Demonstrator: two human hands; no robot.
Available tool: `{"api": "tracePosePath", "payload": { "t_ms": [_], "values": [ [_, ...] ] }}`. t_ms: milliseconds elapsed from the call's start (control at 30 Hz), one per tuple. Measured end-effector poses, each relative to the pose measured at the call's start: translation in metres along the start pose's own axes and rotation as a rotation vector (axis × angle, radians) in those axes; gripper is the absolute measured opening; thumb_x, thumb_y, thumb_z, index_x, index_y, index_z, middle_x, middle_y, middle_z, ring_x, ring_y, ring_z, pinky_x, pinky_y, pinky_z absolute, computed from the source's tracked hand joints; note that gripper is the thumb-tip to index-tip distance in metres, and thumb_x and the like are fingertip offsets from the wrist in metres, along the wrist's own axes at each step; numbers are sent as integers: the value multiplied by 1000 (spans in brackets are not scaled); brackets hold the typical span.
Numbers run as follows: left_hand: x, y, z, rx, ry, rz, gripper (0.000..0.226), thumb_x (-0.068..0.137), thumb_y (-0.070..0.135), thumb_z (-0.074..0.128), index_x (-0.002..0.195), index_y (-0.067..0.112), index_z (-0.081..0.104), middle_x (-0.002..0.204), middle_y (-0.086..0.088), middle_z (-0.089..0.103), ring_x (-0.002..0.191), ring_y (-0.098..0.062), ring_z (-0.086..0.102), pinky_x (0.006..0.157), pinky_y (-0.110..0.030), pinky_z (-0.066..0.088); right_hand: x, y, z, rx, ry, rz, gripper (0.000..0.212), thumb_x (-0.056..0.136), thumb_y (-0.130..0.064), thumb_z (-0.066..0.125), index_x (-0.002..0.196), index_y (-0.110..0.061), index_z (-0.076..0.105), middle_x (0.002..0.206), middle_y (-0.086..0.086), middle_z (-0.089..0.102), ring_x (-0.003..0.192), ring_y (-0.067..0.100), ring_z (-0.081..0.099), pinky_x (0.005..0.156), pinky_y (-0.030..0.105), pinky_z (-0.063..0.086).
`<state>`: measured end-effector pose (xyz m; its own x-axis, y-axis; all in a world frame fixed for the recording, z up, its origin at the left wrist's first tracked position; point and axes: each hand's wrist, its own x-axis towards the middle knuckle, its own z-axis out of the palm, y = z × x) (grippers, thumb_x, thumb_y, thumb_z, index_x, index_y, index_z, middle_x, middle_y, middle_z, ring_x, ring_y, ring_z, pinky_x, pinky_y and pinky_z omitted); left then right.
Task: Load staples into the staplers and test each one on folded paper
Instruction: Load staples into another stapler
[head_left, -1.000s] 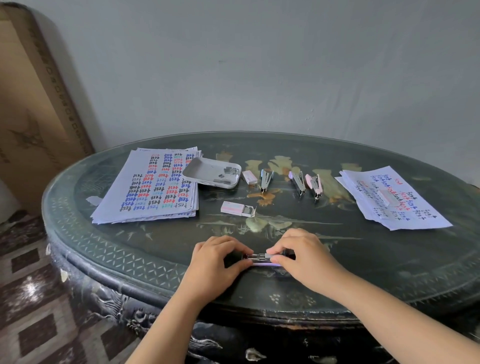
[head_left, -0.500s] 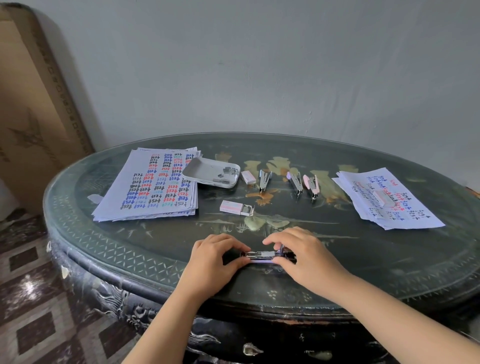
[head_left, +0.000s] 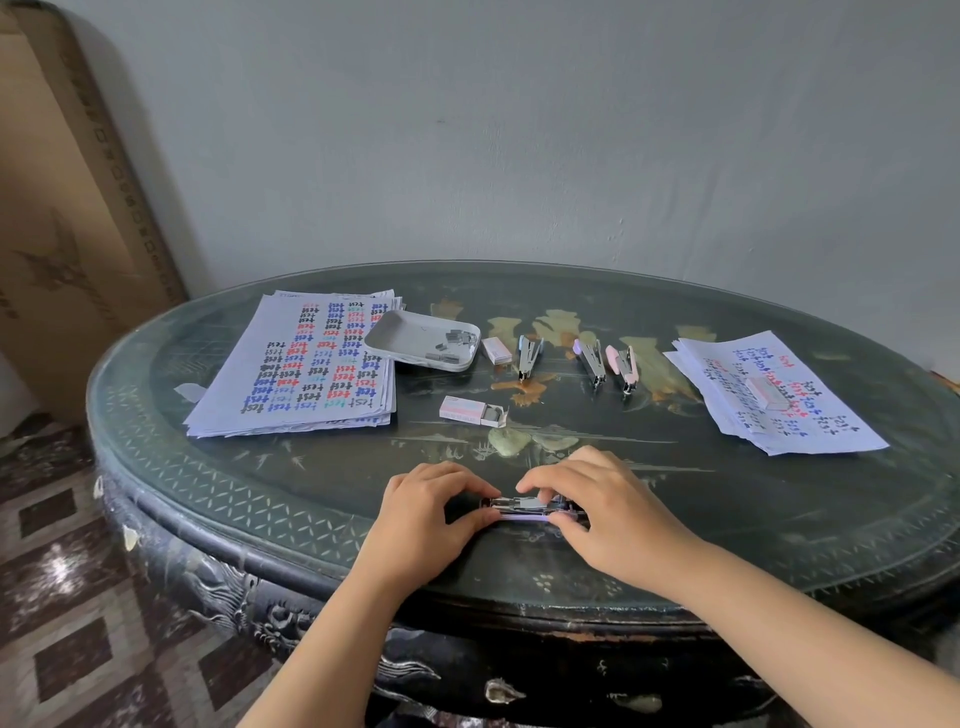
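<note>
Both ends of purple stapler (head_left: 519, 506) held, on bench (head_left: 311, 493), nearside of open staple box (head_left: 472, 410): left grip (head_left: 421, 519) pinches left end, right grip (head_left: 613, 514) pinches right end, fingers curled.

A lilac stapler (head_left: 524, 508) lies lengthwise at the near edge of the tabletop (head_left: 727, 519), its metal channel facing up, pinched at its ends by the left grip (head_left: 426, 514) and right grip (head_left: 608, 514). Farther back, a blue stapler (head_left: 528, 356), a purple stapler (head_left: 590, 361) and a pink stapler (head_left: 623, 366) lie in a row. A half-open staple box (head_left: 470, 410) sits between. Loose staples (head_left: 451, 345) lie in a white tray (head_left: 400, 332). Written-on paper stacks lie left (head_left: 311, 364) and right (head_left: 810, 415).
</note>
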<state>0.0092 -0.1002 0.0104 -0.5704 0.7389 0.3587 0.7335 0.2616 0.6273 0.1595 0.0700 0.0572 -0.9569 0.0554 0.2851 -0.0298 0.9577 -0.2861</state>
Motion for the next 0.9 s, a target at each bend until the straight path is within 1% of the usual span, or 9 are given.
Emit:
{"api": "tracePosePath", "payload": {
  "t_ms": [167,333,433,467,533,600,633,733,900],
  "values": [
    [0,-1,0,-8,0,7,30,75,63,55,94,42,67,92,29,63,94,1,57,88,-41,46,2,0,0,38,7,22,43,84,-11,66,117,-37,58,89,-21,62,90,-1,39,83,10,32],
    [0,0,1,-10,9,12,30,75,62,56,94,41,67,92,28,63,93,1,57,87,-41,47,5,-6,3,30,-28,-2,46,83,-12,67,119,-38,54,92,-21,62,90,1,41,81,5,28],
    [0,-1,1,-9,7,11,29,76,62,56,95,42,66,92,28,62,92,0,57,87,-41,47,4,-6,4,52,-8,25,42,85,-12,64,118,-35,53,93,-18,61,93,3,46,84,5,28],
    [0,-2,1,-7,4,10,29,76,61,57,96,42,66,92,28,62,93,0,57,87,-41,46,3,-5,3,50,12,44,39,85,-12,63,117,-33,54,92,-16,60,92,3,47,83,6,29],
    [0,-3,2,-2,1,8,27,76,60,58,96,43,66,93,28,62,94,0,57,88,-40,46,0,-3,1,6,42,64,33,85,-13,64,113,-29,56,88,-14,57,90,6,49,83,12,32],
    [1,-3,2,1,0,7,27,76,60,58,95,43,66,93,28,62,94,0,57,88,-40,46,-1,-3,0,-30,35,72,31,84,-14,64,111,-28,56,86,-15,56,89,9,50,82,19,36],
    [0,-3,2,2,-1,7,27,76,60,58,95,43,66,93,28,62,94,0,57,88,-40,46,0,-4,0,-39,25,72,30,84,-15,64,110,-28,56,86,-16,54,89,9,49,82,21,36],
    [0,-3,2,3,0,9,27,76,59,58,95,43,67,92,28,62,94,1,57,88,-40,46,3,-7,2,-65,20,49,31,83,-14,63,110,-28,55,82,-18,50,85,8,45,82,21,34],
    [0,-3,2,3,2,10,27,76,60,58,95,42,67,92,28,62,93,1,57,88,-40,46,6,-9,4,-50,25,60,33,84,-10,62,112,-28,56,82,-14,60,82,5,46,84,19,32]
  ]
}}
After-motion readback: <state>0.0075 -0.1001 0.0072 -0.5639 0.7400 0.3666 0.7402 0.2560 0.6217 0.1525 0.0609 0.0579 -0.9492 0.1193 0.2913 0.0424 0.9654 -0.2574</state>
